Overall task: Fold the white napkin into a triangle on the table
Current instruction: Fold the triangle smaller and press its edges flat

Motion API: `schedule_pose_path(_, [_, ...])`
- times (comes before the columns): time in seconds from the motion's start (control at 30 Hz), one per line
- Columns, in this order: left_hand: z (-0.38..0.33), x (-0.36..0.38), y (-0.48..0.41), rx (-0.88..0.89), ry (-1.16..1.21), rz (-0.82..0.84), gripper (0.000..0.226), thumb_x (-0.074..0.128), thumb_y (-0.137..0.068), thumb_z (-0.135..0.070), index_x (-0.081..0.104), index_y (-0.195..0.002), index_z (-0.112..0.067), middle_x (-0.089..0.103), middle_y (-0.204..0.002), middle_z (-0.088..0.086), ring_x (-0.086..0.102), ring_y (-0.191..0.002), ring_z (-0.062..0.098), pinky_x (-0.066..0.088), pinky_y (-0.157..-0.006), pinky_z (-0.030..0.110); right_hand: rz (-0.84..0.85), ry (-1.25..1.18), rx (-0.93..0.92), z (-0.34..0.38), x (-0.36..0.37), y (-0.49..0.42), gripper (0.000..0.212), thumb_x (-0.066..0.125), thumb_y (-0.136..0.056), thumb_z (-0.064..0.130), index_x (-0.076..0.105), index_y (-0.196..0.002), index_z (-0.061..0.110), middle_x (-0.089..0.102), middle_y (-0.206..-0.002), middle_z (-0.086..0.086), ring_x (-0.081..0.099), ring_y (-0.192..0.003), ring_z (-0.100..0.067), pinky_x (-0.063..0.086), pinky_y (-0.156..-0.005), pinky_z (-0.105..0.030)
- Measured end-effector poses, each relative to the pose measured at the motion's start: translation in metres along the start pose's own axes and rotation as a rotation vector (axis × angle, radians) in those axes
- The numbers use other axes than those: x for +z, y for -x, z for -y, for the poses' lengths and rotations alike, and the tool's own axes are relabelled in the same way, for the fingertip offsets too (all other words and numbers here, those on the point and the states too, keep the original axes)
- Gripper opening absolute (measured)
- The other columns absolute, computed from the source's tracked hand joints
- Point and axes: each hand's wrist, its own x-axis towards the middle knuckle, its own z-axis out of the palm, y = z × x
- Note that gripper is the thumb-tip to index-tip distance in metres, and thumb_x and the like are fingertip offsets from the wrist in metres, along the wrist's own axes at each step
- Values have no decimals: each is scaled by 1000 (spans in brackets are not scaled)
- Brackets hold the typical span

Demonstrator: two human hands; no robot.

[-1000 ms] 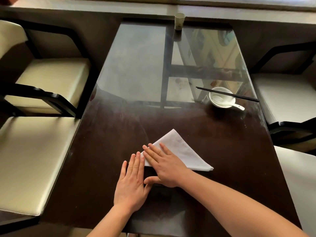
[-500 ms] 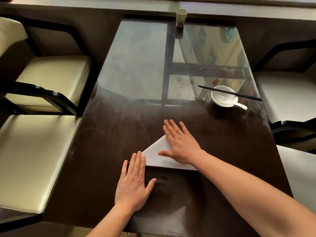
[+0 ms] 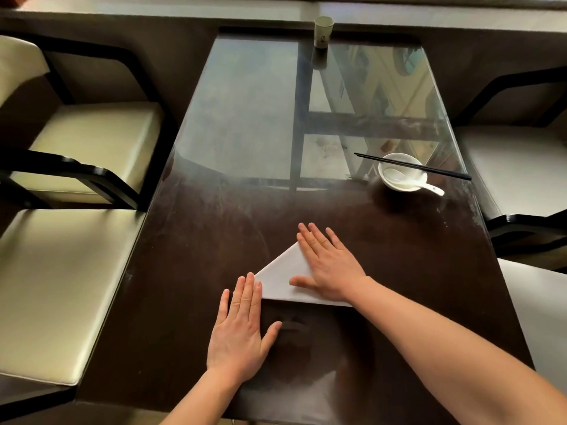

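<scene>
The white napkin (image 3: 280,277) lies flat on the dark glass-topped table (image 3: 190,271) as a triangle, its long edge toward me. My right hand (image 3: 328,265) rests palm down on the napkin's right part, fingers spread, and hides its top corner and right side. My left hand (image 3: 242,329) lies flat on the table with its fingertips touching the napkin's left corner. Neither hand grips anything.
A white bowl (image 3: 402,176) with a white spoon (image 3: 414,183) stands at the right, black chopsticks (image 3: 411,166) laid across it. A paper cup (image 3: 323,31) stands at the far edge. Cream-cushioned chairs (image 3: 61,286) flank the table on both sides.
My right hand slid from the napkin's left part up and to the right across it, now covering the top corner. My left hand stayed near the left corner.
</scene>
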Motion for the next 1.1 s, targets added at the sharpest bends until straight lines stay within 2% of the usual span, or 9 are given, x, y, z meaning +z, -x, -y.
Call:
schedule_pose_path(0.1, [-2,-6,-1,-17,27,12,80,18,-97,-67,11,-158,-15,4,-167,3,0,-154,22,4,-121,46,-4,-30,12,1,4,-2,115,-3,-76,91,-3,-158,12,-18,-166,-1,-20,-152,-18,-6,-125,-47])
schedule_pose_path(0.17, [-2,-13,-13,-1,48,-13,73,19,-98,-58,7,-158,-18,1,-168,0,-5,-154,19,-2,-122,46,-1,-43,17,1,5,-3,115,-4,-75,92,-5,-158,13,-19,-166,-1,-21,-151,-19,-4,-125,-48])
schedule_pose_path(0.27, [-9,-24,-48,122,77,-2,68,10,-98,-51,-4,-157,-21,-10,-168,-3,-20,-151,13,-14,-123,40,22,-56,-2,-2,7,-3,114,-5,-74,92,-11,-156,13,-24,-164,0,-25,-150,-19,-6,-124,-48])
schedule_pose_path(0.37, [-14,-26,-82,291,49,71,71,2,-99,-60,-9,-157,-20,-17,-166,-4,-27,-149,9,-13,-124,37,38,-44,-20,-6,8,-5,109,-4,-75,91,-19,-152,17,-29,-163,1,-31,-147,-18,-9,-124,-47])
schedule_pose_path(0.43, [-8,-22,-86,325,1,94,78,1,-97,-67,-10,-157,-19,-20,-166,-4,-27,-149,8,-12,-124,37,45,-42,-22,-7,8,-5,110,-4,-74,92,-19,-152,17,-30,-162,1,-31,-148,-18,-9,-124,-47])
schedule_pose_path(0.57, [17,-13,-64,296,-32,59,81,5,-97,-71,-8,-158,-20,-17,-166,-5,-24,-150,9,-15,-122,36,49,-45,-12,-3,6,-4,115,-5,-72,93,-14,-156,14,-28,-163,1,-28,-149,-19,-8,-124,-48])
schedule_pose_path(0.77, [49,-9,-20,226,-55,49,80,15,-99,-69,2,-159,-18,-5,-168,-1,-12,-153,13,-5,-122,40,46,-34,-12,-4,6,-4,114,-4,-74,93,-13,-157,14,-27,-163,1,-28,-149,-20,-9,-124,-48])
schedule_pose_path(0.93, [47,-13,-10,183,-14,79,80,5,-95,-73,-12,-156,-24,-19,-165,-6,-22,-150,11,-8,-122,40,45,-21,-23,-4,1,0,111,-4,-76,91,-14,-156,15,-25,-164,0,-27,-149,-21,-5,-125,-49])
schedule_pose_path(1.1, [33,-27,-24,189,24,-2,76,8,-98,-70,-6,-158,-25,-13,-165,-7,-20,-151,10,-10,-122,37,-72,-43,127,-3,-4,21,101,-7,-81,85,-13,-156,16,-22,-165,0,-21,-152,-22,-1,-125,-49])
